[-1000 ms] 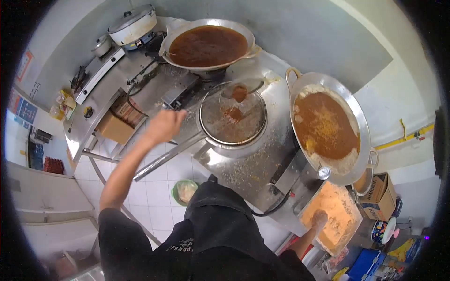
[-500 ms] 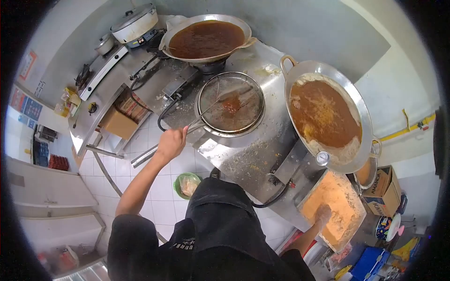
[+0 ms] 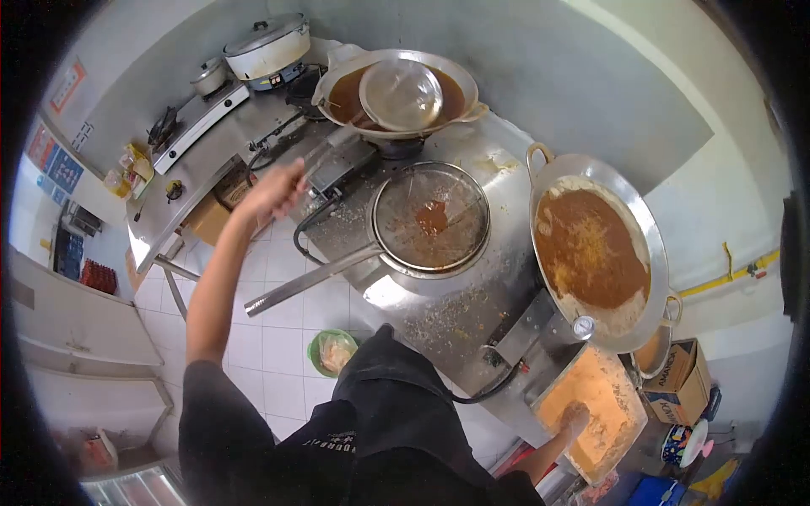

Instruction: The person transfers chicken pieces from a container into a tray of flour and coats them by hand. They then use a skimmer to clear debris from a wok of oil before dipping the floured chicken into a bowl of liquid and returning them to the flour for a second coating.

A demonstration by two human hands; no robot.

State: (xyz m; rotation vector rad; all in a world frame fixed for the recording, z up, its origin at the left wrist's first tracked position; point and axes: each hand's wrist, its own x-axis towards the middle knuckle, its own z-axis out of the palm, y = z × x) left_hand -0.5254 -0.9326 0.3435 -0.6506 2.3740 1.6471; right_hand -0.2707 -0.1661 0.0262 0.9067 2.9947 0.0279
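Observation:
My left hand (image 3: 277, 191) is closed around the handle end of a round wire skimmer (image 3: 401, 94), its fingers blurred by motion. The skimmer's mesh is over the back wok (image 3: 466, 74) of brown liquid. Below it, a large long-handled strainer (image 3: 405, 211) rests on a round pan on the steel counter, with reddish-brown bits in its mesh. At lower right, my right hand (image 3: 576, 417) is down in a tray (image 3: 612, 384) of orange powdery flour. Flour coats this hand and its fingers are indistinct.
A second wok (image 3: 654, 244) with foamy brown oil and a dial thermometer (image 3: 583, 327) stands at right. A rice cooker (image 3: 266, 59) and small pot (image 3: 208, 78) sit at back left. A green bin (image 3: 314, 354) is on the floor; a cardboard box (image 3: 679, 384) lies beyond the tray.
The skimmer has moved up from the strainer to over the back wok, with my left hand moving up and left. My right hand stays in the flour tray. The camera view has shifted slightly.

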